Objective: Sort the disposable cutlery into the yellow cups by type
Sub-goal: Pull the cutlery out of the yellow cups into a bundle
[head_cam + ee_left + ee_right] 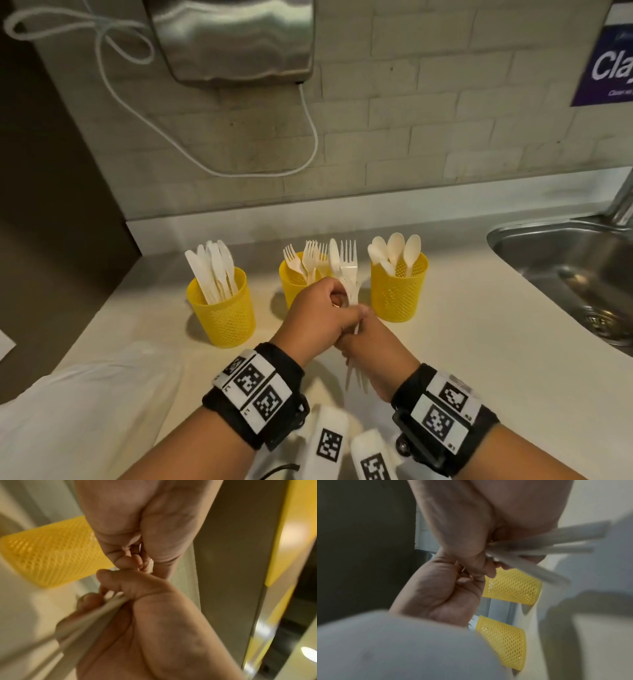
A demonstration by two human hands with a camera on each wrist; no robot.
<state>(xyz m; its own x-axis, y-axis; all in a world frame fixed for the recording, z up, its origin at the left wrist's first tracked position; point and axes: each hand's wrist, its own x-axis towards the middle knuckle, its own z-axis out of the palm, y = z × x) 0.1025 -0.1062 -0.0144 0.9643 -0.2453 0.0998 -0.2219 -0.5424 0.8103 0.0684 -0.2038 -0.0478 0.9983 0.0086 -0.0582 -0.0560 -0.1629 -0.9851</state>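
Note:
Three yellow mesh cups stand in a row on the counter: the left cup [221, 305] holds knives, the middle cup [296, 282] forks, the right cup [399, 291] spoons. Both hands meet in front of the middle cup around a bundle of white cutlery [346, 267] with fork and knife tops showing. My right hand [359, 320] grips the bundle low down, and the handles [547, 543] stick out behind it. My left hand [337, 298] has its fingers curled round the bundle's middle. Which piece the left hand [135, 559] pinches is hidden.
A steel sink [561, 240] with a tap [621, 195] lies at the right. A white plastic bag [85, 411] covers the counter's near left. A steel wall unit [233, 37] with a white cable [310, 123] hangs above the cups.

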